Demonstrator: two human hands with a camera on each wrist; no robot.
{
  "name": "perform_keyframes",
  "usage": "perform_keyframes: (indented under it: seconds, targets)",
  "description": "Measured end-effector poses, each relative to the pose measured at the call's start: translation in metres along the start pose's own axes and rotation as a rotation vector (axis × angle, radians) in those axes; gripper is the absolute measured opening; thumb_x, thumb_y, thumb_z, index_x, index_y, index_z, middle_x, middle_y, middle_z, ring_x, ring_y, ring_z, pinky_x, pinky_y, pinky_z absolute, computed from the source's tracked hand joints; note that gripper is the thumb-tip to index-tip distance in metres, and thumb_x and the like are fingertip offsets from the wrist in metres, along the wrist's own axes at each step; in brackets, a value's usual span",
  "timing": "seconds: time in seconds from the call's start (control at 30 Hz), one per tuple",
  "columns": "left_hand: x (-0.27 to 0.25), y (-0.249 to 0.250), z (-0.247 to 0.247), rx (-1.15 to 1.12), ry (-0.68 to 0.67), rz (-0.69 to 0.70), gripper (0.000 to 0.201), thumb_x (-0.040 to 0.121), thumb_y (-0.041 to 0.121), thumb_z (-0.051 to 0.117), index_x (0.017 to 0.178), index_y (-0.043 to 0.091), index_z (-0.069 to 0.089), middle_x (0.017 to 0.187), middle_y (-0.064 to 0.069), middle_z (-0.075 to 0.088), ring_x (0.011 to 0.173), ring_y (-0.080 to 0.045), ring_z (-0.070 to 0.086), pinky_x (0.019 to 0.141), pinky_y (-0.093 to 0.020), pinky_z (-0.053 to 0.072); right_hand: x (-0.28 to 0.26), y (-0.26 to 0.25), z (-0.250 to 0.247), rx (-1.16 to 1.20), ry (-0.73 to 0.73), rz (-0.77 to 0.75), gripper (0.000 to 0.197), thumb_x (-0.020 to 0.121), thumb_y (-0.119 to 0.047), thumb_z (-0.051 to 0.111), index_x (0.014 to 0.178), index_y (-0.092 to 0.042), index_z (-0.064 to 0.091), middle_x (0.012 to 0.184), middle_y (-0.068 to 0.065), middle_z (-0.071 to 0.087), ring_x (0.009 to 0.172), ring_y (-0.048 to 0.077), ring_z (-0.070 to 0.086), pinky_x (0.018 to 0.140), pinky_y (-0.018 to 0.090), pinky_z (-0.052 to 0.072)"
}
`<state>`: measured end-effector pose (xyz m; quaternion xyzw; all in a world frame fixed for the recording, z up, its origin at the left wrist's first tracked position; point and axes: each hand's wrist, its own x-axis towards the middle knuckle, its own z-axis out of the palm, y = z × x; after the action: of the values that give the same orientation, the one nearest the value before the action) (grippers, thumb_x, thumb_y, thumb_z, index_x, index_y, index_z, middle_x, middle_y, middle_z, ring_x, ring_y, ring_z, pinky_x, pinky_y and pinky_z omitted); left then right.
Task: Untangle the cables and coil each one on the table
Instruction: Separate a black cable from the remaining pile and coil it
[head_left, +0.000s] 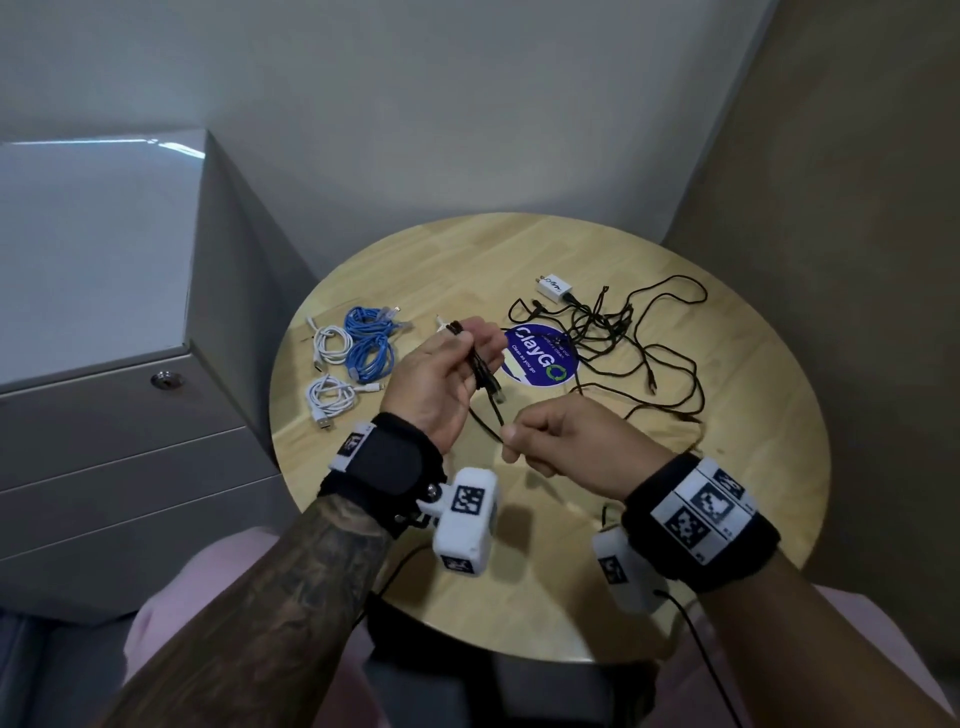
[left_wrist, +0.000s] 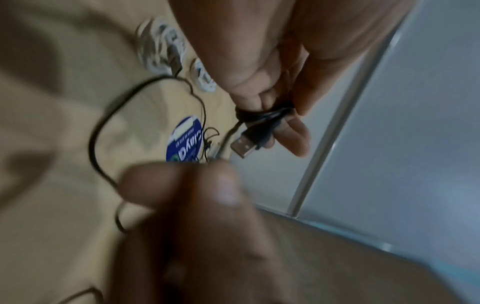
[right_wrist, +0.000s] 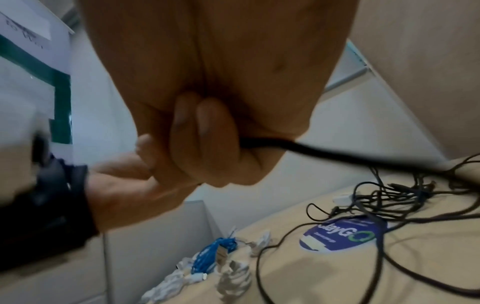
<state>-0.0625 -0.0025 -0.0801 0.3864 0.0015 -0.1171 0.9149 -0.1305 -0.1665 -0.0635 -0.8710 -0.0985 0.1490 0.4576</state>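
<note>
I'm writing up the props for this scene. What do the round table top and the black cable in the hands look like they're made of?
Table top: looks like pale wood or wood-look laminate, with visible plank seams and grain and a soft satin sheen.
Black cable: appears rubber or plastic sheathed, matte, bending limply; its USB plug has a shiny metal shell.

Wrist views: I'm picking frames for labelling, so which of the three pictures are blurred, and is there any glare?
Head view: sharp, with glare on the cabinet top. Left wrist view: the right hand close up is smeared, but the USB plug in the left hand reads clearly. Right wrist view: motion-blurred, black cable streaked.
</note>
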Motion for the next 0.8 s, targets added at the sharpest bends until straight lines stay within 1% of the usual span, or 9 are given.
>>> perform_keyframes:
  seconds: [0.13,0.23,0.27,0.33,0.43,0.5,0.6,0.7,0.8]
  targets:
    - [-0.002,-0.01,-0.002,0.308,-0.017,0.085,0.018,0.097,-0.005,0.046,0.103,-0.004,0.063,0.087,-0.014,0.073,0.08,-0.024,0.072,0.078,-0.029,0.057,-0.016,-0.012,-0.013,0.074,-0.037,0.01,0.021,0.099,-0.024,0.062,0.087,-0.011,0.075,0.052,-0.008,0.047,0.044,0.003,0.038,0.046,0.017,0.032]
    - [-0.011,-0.015,0.003,0.588,-0.153,0.051,0.018,0.098,-0.003,0.048,0.104,-0.007,0.064,0.081,-0.015,0.071,0.068,-0.02,0.069,0.067,-0.024,0.055,-0.019,-0.016,-0.024,0.165,0.141,-0.053,0.021,0.099,-0.019,0.063,0.089,-0.003,0.073,0.051,-0.012,0.05,0.047,0.0,0.043,0.052,0.013,0.035]
    - [-0.014,-0.017,0.006,0.645,-0.225,0.012,0.019,0.1,0.003,0.047,0.1,-0.006,0.064,0.078,-0.016,0.068,0.064,-0.021,0.066,0.065,-0.025,0.053,-0.017,-0.015,-0.028,0.165,0.23,-0.087,0.022,0.1,-0.018,0.061,0.088,-0.002,0.072,0.056,-0.009,0.06,0.054,0.0,0.054,0.059,0.013,0.042]
    - [-0.02,-0.018,0.015,0.657,-0.343,-0.124,0.029,0.097,0.02,0.046,0.091,-0.001,0.065,0.068,-0.012,0.06,0.057,-0.022,0.056,0.065,-0.029,0.051,-0.012,-0.007,-0.034,0.138,0.4,-0.11,0.021,0.1,-0.018,0.06,0.086,-0.007,0.072,0.074,0.002,0.072,0.074,0.009,0.067,0.075,0.025,0.052]
    - [-0.024,-0.013,0.022,0.521,-0.4,-0.303,0.023,0.085,0.021,0.045,0.084,0.004,0.06,0.058,-0.002,0.042,0.049,-0.015,0.037,0.064,-0.031,0.05,-0.003,0.01,-0.034,0.11,0.507,-0.068,0.018,0.098,-0.022,0.064,0.084,-0.015,0.073,0.079,-0.001,0.073,0.076,0.015,0.066,0.075,0.03,0.051]
    - [-0.024,-0.006,0.021,0.333,-0.38,-0.373,0.016,0.084,0.018,0.046,0.081,0.007,0.057,0.057,0.002,0.035,0.047,-0.012,0.032,0.061,-0.03,0.049,0.001,0.015,-0.03,0.117,0.475,-0.06,0.021,0.099,-0.024,0.063,0.081,-0.016,0.072,0.065,-0.013,0.064,0.061,0.002,0.055,0.063,0.021,0.043]
    - [-0.021,0.009,0.017,-0.056,-0.311,-0.411,0.018,0.089,0.016,0.042,0.084,0.009,0.057,0.059,0.005,0.037,0.048,-0.009,0.035,0.062,-0.028,0.049,0.004,0.014,-0.022,0.168,0.331,-0.02,0.025,0.103,-0.025,0.056,0.088,-0.013,0.073,0.051,-0.016,0.049,0.046,-0.002,0.044,0.048,0.008,0.032]
    - [-0.016,0.021,0.012,-0.296,-0.18,-0.283,0.023,0.092,0.009,0.037,0.094,0.003,0.059,0.07,0.002,0.051,0.055,-0.008,0.05,0.072,-0.029,0.055,0.003,0.009,-0.011,0.175,0.148,0.014,0.025,0.105,-0.025,0.052,0.099,-0.014,0.074,0.053,-0.01,0.043,0.045,0.004,0.035,0.043,0.015,0.029]
    - [-0.009,0.021,0.005,-0.254,-0.092,-0.122,0.024,0.097,0.004,0.038,0.105,-0.003,0.059,0.086,-0.005,0.065,0.074,-0.013,0.066,0.087,-0.032,0.056,-0.001,0.002,-0.002,0.091,0.018,0.049,0.024,0.105,-0.028,0.053,0.098,-0.018,0.074,0.052,-0.007,0.048,0.047,0.015,0.037,0.047,0.024,0.031]
